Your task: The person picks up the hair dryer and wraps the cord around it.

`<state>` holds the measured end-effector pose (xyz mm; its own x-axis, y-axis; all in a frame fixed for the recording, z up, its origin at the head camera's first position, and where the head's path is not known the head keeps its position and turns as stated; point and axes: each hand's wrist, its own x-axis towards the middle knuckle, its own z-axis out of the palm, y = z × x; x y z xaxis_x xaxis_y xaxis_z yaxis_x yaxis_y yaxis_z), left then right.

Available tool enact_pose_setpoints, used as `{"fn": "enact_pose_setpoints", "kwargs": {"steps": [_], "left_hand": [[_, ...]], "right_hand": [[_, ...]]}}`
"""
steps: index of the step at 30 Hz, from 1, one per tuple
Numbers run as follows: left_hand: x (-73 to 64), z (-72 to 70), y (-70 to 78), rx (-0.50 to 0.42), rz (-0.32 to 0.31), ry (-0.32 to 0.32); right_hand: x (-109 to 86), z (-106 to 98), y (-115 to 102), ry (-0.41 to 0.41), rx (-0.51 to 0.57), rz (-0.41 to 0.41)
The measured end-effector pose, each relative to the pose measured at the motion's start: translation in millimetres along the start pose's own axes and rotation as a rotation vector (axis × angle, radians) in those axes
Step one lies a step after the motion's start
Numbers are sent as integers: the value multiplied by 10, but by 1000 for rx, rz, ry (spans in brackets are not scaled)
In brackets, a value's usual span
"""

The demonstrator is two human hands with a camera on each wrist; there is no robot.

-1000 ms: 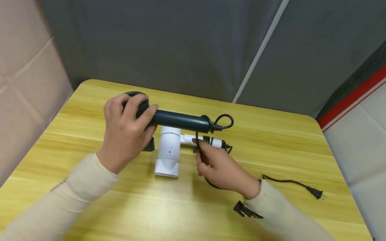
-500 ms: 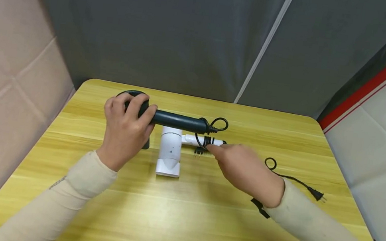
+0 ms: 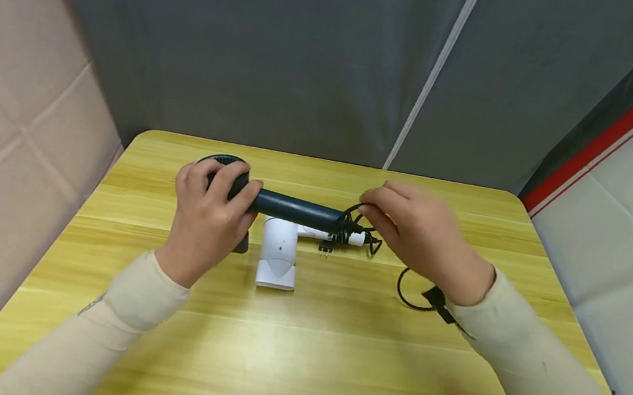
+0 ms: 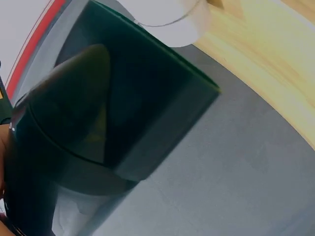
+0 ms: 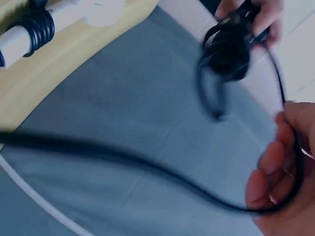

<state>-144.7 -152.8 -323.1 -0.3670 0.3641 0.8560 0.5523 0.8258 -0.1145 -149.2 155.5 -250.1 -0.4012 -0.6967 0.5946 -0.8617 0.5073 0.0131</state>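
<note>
My left hand (image 3: 209, 211) grips a dark hair dryer (image 3: 300, 210) by its barrel, with the handle pointing right. In the left wrist view the dark nozzle (image 4: 157, 93) fills much of the picture. My right hand (image 3: 421, 233) pinches the dryer's black cord (image 5: 147, 164) near the handle end, where loops of it gather. A curve of that cord hangs below the right wrist, and its plug is hidden from the head view. Behind and below lies a white hair dryer (image 3: 278, 255) on the table, its handle wrapped in its own black cord and partly covered.
The wooden table (image 3: 272, 363) has rounded back corners. A grey curtain (image 3: 251, 51) hangs behind its far edge. A pale padded wall (image 3: 23, 122) stands on the left, and a white panel with a red stripe (image 3: 628, 124) on the right.
My right hand has swung from below the dark dryer's handle up to its right end, bringing the cord round it. The plug on the table's right has gone from sight. The left hand stays nearly still.
</note>
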Motion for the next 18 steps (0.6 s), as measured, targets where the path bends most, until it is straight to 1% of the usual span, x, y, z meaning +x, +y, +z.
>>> {"fn": "enact_pose_setpoints", "kwargs": {"steps": [3, 5, 8, 10, 12, 14, 18], "left_hand": [[1, -30, 18, -48, -4, 8], [10, -53, 26, -80, -6, 15], [28, -81, 41, -125, -8, 20], [40, -94, 54, -150, -7, 19], [49, -103, 67, -172, -10, 16], [56, -111, 78, -187, -16, 12], [69, -125, 93, -207, -39, 17]], "right_hand": [[16, 10, 132, 64, 20, 69], [8, 29, 210, 84, 43, 123], [-17, 83, 285, 87, 86, 192], [-33, 135, 310, 74, 112, 218], [-42, 196, 320, 61, 135, 220], [-51, 262, 320, 53, 157, 205], [-68, 415, 281, 69, 222, 144]]}}
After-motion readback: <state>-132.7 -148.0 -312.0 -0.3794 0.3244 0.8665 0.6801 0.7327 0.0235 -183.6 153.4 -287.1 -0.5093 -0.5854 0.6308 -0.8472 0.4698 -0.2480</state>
